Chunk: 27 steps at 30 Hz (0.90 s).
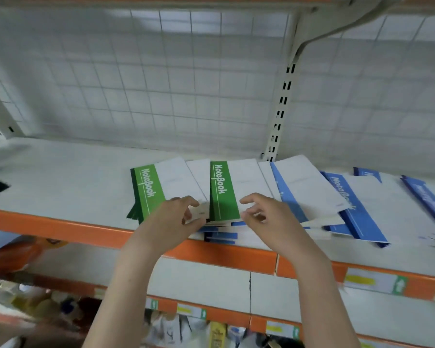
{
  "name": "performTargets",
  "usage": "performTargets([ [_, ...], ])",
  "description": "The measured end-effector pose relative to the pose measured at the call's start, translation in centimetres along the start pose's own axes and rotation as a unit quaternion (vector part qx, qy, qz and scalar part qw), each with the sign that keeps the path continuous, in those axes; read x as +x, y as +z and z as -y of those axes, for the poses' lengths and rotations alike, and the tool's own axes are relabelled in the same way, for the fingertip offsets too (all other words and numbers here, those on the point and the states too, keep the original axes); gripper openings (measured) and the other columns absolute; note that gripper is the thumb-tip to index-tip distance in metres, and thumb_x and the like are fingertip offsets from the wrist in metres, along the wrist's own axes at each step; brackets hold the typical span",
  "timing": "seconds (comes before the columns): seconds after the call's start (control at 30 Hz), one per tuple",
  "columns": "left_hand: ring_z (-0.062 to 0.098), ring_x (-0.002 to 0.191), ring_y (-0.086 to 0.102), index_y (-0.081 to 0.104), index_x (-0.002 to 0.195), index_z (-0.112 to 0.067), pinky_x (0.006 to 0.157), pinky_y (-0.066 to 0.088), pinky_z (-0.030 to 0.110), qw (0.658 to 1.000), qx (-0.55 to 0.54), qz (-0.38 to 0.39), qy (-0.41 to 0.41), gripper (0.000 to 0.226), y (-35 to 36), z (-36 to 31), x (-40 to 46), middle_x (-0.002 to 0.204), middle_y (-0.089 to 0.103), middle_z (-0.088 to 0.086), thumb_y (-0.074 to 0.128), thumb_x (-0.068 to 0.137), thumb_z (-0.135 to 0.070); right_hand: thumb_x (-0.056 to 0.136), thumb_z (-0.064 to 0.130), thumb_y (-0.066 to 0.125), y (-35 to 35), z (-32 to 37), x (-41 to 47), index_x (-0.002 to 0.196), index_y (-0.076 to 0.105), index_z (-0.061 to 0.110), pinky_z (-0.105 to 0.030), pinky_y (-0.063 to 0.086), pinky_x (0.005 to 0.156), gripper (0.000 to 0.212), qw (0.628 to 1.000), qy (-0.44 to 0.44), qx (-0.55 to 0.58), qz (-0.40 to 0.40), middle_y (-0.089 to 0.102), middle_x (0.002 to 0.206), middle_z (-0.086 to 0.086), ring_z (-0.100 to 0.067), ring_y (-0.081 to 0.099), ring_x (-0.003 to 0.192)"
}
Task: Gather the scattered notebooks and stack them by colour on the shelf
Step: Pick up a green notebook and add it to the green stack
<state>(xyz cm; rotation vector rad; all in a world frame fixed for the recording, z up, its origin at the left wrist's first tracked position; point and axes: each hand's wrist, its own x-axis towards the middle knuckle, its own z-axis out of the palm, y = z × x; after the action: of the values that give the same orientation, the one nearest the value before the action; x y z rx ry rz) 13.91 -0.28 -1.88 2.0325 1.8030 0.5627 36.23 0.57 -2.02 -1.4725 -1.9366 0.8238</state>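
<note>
Head view: on the white metal shelf (60, 177), my left hand (178, 217) pinches a white-and-green paper notebook (158, 187); my right hand (264, 212), fingers loosely curled, empty, hovers beside a second green notebook (224, 192), long axis pointing away.

White shelf (60, 177) with an orange front edge (60, 228), wire grid behind. Lying flat on it: green notebooks (148, 194) left of centre in a small pile, another green notebook (222, 194) beside, overlapping light-blue ones (290, 197); darker blue notebooks (357, 212) scattered rightward, perhaps several layers deep
</note>
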Motion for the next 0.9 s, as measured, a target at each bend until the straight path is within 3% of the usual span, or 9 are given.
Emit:
performTargets([
  [0.17,0.004,0.081,0.056,0.054,0.123,-0.027,0.062,0.038,0.013,1.0,0.007,0.027,0.005,0.04,-0.9,0.8,2.1,0.099,0.061,-0.008,0.059,0.088,-0.045,0.094,0.028,0.056,0.5,0.5,1.8,0.118,0.058,0.025,-0.013,0.04,0.066,0.024,1.0,0.01,-0.022,-0.015,0.063,0.092,0.01,0.003,0.056,0.082],
  [0.3,0.006,0.08,0.057,0.055,0.121,-0.027,0.065,0.041,0.02,0.999,0.008,0.045,0.013,0.039,-1.0,0.9,3.1,0.092,0.06,-0.009,0.058,0.088,-0.048,0.094,0.029,0.055,0.6,0.4,2.7,0.119,0.056,0.024,-0.012,0.034,0.053,0.025,0.999,0.015,-0.035,-0.015,0.056,0.082,0.018,0.004,0.054,0.072],
  [0.43,0.011,0.082,0.058,0.057,0.118,-0.026,0.073,0.046,0.026,0.999,0.014,0.047,0.015,0.036,-0.7,0.9,3.8,0.093,0.06,-0.007,0.058,0.088,-0.046,0.094,0.028,0.055,0.7,0.4,3.4,0.119,0.057,0.024,-0.013,0.035,0.057,0.025,0.998,0.015,-0.061,-0.018,0.054,0.077,0.02,0.005,0.053,0.072],
  [0.63,0.014,0.079,0.057,0.062,0.11,-0.021,0.065,0.041,0.024,1.0,0.022,0.008,0.003,0.026,0.2,0.4,4.3,0.092,0.057,-0.002,0.059,0.09,-0.036,0.093,0.024,0.058,1.4,0.9,4.8,0.114,0.061,0.02,-0.01,0.039,0.067,0.022,0.994,-0.014,-0.103,-0.024,0.068,0.102,0.004,-0.008,0.061,0.087],
  [0.77,0.024,0.1,0.055,0.06,0.117,-0.021,0.088,0.046,0.037,0.993,0.056,-0.071,-0.072,0.031,0.6,1.0,3.9,0.112,0.054,0.005,0.057,0.089,-0.033,0.093,0.024,0.056,2.4,1.1,5.5,0.116,0.061,0.018,-0.027,0.043,0.087,0.025,0.988,-0.048,-0.144,-0.003,0.06,0.114,-0.001,-0.016,0.052,0.106],
  [0.9,0.031,0.125,0.037,0.047,0.13,-0.019,0.101,0.032,0.046,0.966,0.148,-0.08,-0.198,0.065,0.7,1.9,3.5,0.134,0.042,0.01,0.052,0.083,-0.063,0.093,0.026,0.055,2.7,1.1,6.0,0.117,0.061,0.018,-0.033,0.041,0.095,0.026,0.982,-0.06,-0.179,0.005,0.057,0.118,-0.002,-0.018,0.048,0.112],
])
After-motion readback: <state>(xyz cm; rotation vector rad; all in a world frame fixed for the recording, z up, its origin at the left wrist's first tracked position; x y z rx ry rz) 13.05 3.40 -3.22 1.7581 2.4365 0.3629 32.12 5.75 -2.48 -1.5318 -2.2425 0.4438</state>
